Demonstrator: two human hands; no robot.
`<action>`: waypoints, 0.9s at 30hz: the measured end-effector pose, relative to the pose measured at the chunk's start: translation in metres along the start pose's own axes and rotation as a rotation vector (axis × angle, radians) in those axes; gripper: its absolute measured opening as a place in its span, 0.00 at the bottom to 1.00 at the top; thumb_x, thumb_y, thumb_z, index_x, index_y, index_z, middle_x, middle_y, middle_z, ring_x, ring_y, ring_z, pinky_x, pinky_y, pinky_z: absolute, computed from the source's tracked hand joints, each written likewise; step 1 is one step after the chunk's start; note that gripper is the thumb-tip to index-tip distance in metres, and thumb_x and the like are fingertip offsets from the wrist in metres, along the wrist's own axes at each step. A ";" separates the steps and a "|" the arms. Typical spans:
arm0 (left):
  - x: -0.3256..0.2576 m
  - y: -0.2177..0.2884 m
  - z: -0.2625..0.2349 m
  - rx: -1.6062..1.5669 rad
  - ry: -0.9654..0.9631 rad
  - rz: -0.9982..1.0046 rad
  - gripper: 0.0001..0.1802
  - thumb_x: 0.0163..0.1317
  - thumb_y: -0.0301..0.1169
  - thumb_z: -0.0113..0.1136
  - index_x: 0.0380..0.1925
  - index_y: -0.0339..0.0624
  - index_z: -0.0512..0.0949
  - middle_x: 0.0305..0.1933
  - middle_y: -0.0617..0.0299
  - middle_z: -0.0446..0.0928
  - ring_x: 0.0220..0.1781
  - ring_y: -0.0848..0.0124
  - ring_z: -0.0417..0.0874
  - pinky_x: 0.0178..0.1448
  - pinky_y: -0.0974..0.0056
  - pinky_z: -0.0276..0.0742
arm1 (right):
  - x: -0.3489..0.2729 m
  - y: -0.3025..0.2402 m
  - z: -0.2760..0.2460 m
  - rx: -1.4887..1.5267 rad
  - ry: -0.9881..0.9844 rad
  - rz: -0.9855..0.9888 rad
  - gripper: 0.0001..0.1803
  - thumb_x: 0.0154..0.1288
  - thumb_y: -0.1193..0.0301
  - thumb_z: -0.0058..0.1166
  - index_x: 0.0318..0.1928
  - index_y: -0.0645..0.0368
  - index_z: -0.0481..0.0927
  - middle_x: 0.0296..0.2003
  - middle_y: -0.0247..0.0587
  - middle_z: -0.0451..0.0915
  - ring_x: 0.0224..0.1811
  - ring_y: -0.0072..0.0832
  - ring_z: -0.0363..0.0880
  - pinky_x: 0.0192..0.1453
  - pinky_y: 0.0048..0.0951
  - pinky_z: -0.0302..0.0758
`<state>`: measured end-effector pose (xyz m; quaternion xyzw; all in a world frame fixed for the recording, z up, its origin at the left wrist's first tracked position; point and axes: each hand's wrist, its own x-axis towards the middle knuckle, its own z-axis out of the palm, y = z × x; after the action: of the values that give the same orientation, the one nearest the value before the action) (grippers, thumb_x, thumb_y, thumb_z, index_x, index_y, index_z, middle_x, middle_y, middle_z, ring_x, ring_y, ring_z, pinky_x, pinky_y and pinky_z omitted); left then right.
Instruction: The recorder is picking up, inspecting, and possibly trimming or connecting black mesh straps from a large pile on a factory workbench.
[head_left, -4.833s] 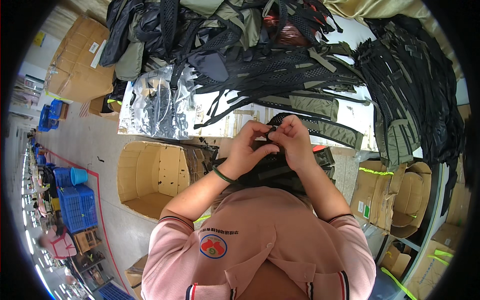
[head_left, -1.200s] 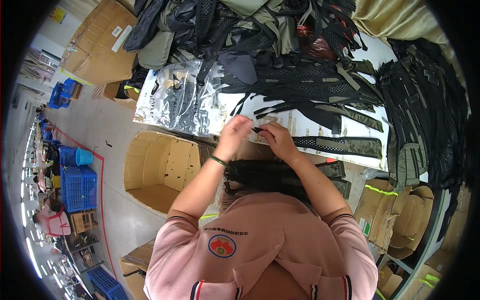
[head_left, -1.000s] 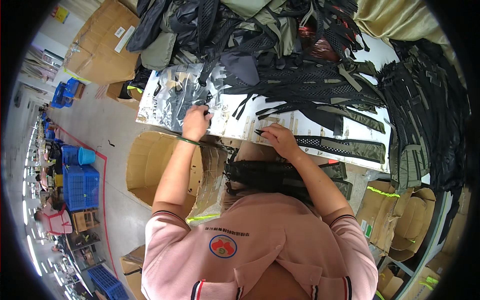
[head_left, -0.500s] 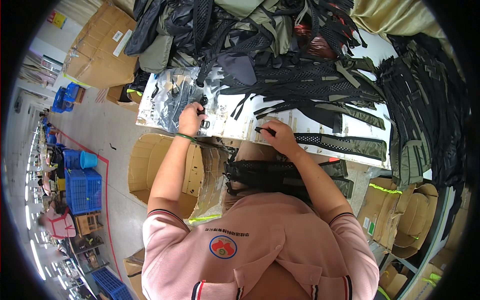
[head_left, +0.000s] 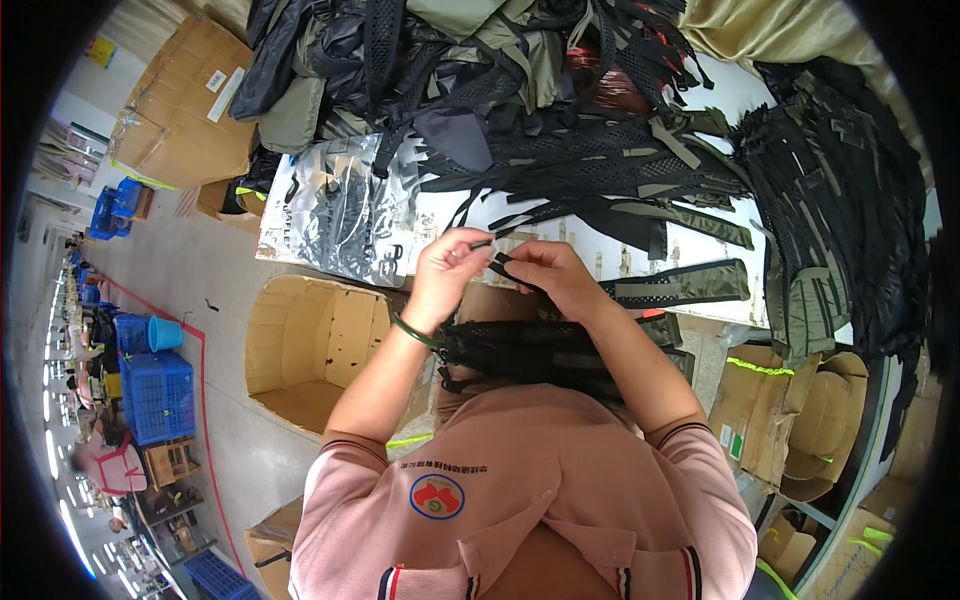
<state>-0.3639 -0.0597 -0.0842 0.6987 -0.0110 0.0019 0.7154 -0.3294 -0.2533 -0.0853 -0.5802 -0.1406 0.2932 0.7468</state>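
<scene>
Above the table's front edge, my two hands are close together at the middle. My left hand pinches a small dark piece, probably a buckle, mostly covered by the fingers. Black webbing is gripped in my right hand, its end pointing at the left fingertips. A green and black mesh shoulder strap lies on the table beside my right wrist; whether the webbing belongs to it I cannot tell. To the left lies a clear plastic bag with dark contents.
Black mesh straps and bag parts cover the white table's back. More straps hang at the right. Black straps lie across my lap. An open cardboard box stands at the left front, other cartons at right.
My left hand has left the plastic bag and come right, beside my right hand, with a small dark piece in its fingers. My right hand still grips the webbing.
</scene>
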 end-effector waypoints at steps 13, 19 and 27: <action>-0.014 -0.020 0.042 -0.199 -0.045 0.156 0.15 0.57 0.10 0.54 0.43 0.34 0.73 0.43 0.63 0.76 0.44 0.79 0.78 0.49 0.75 0.74 | -0.021 0.001 -0.014 0.323 0.034 0.083 0.07 0.63 0.72 0.55 0.37 0.63 0.79 0.26 0.31 0.76 0.27 0.16 0.70 0.33 0.19 0.66; -0.019 -0.015 0.047 0.037 0.037 0.317 0.15 0.55 0.09 0.56 0.43 0.33 0.75 0.45 0.60 0.74 0.43 0.77 0.78 0.49 0.74 0.76 | -0.027 -0.001 -0.001 0.080 0.145 -0.065 0.06 0.66 0.72 0.53 0.39 0.62 0.78 0.29 0.27 0.76 0.29 0.12 0.69 0.31 0.16 0.66; -0.019 -0.011 0.051 -0.215 0.009 0.190 0.16 0.53 0.10 0.59 0.42 0.33 0.77 0.45 0.58 0.73 0.43 0.74 0.79 0.47 0.73 0.78 | -0.031 -0.008 -0.003 -0.144 0.163 -0.116 0.07 0.67 0.72 0.50 0.38 0.64 0.76 0.29 0.26 0.74 0.29 0.10 0.65 0.31 0.17 0.64</action>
<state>-0.3838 -0.1103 -0.0940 0.6138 -0.0739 0.0717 0.7827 -0.3502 -0.2751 -0.0744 -0.6450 -0.1335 0.1905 0.7279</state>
